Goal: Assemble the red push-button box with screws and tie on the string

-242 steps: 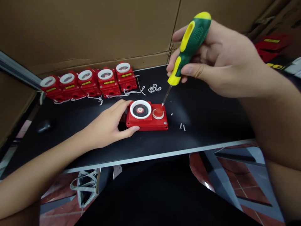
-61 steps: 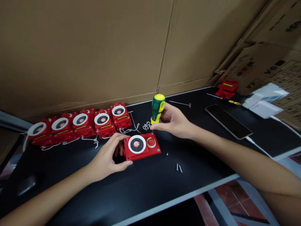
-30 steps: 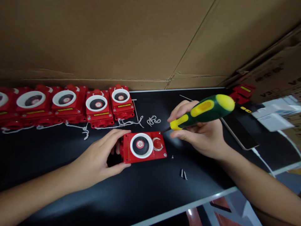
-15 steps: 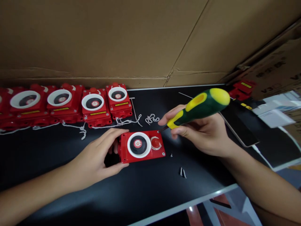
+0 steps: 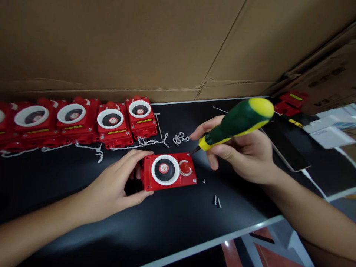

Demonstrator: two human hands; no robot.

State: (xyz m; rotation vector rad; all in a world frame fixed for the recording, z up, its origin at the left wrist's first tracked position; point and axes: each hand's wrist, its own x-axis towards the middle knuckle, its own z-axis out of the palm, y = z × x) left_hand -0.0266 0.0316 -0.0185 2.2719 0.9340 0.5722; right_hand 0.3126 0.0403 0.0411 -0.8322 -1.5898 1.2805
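Head view: left hand (image 5: pixel 116 182) clasps red box (image 5: pixel 170 171) from left; right hand (image 5: pixel 247 157) grips screwdriver (image 5: pixel 233 124).

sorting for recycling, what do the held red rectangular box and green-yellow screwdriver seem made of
Red rectangular box: plastic or painted metal, uncertain; smooth, glossy, soft highlights. Green-yellow screwdriver: handle probably satin moulded plastic by its rounded two-colour form; thin dark shank, likely metal.

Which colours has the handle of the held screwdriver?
The screwdriver handle is dark green and yellow; the head view shows it.
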